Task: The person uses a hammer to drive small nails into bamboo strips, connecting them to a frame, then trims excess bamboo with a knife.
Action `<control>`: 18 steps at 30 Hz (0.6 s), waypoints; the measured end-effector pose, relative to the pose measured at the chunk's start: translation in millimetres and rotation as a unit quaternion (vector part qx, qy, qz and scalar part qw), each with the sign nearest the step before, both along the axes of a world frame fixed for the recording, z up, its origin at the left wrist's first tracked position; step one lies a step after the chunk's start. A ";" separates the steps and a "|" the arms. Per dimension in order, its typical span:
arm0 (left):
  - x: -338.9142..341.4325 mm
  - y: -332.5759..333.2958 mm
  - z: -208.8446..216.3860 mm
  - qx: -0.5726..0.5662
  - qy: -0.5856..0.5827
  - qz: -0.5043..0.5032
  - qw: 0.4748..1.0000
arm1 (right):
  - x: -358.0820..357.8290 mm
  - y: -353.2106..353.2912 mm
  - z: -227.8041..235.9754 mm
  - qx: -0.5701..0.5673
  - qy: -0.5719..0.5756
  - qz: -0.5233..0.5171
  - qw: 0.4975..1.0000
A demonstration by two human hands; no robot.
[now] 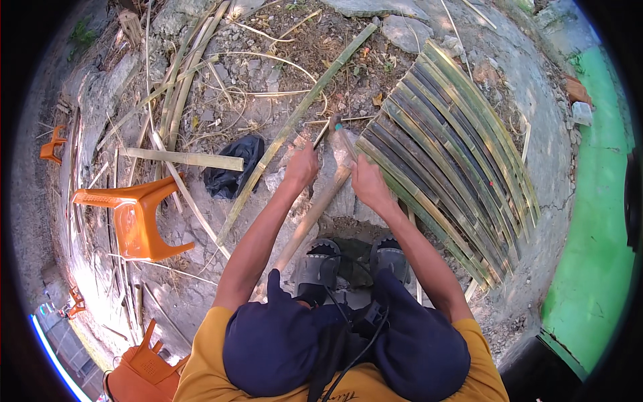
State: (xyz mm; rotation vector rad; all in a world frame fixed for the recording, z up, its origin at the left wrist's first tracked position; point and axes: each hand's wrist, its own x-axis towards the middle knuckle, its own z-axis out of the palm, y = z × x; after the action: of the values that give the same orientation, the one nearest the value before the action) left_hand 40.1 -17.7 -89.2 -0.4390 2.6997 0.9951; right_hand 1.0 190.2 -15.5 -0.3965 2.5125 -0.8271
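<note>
While left hand [301,166] grips a knife [326,128], right hand [367,182] clasps bamboo pole [315,213].

— What's on the ground [268,74] here?
— Bare dirt and stones, a mat of split bamboo slats [449,154] toward its right side, a long green bamboo pole [295,127] across the middle, a black bag [234,167], orange plastic stool [134,214] left.
</note>
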 end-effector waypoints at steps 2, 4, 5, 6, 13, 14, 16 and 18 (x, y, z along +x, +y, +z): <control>3.9 -5.1 -2.6 -0.008 0.005 0.002 1.000 | 6.5 2.7 -5.5 -0.007 -0.012 -0.001 1.000; 7.6 -5.4 -4.7 -0.014 0.009 0.001 1.000 | 7.6 7.1 -7.7 -0.011 -0.025 -0.004 1.000; 5.6 -4.2 -2.5 -0.020 0.002 -0.004 1.000 | 2.2 6.9 -4.2 -0.041 -0.001 -0.018 0.999; 3.0 -2.8 -0.5 -0.025 -0.005 -0.009 1.000 | -3.3 6.3 -1.1 -0.071 0.024 -0.033 0.997; 7.7 -13.9 -1.9 -0.052 -0.031 0.009 0.998 | -11.6 -16.6 55.2 -0.225 0.060 -0.093 0.968; 4.9 -8.9 -2.8 -0.045 -0.024 0.010 0.999 | -5.1 -9.3 36.6 -0.182 0.079 -0.072 0.978; 1.4 -6.4 -3.0 -0.043 -0.016 0.014 0.999 | 4.6 0.6 -0.3 -0.142 0.099 -0.047 0.984; -0.3 -6.7 -3.3 -0.043 -0.023 0.007 0.999 | 8.5 6.5 -13.3 -0.049 0.047 -0.004 0.998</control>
State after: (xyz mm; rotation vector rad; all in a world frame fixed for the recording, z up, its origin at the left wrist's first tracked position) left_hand 39.8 -24.4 -92.5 -0.4913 2.7089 0.8647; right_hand 9.4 196.7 -28.9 -0.4694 2.5679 -0.9570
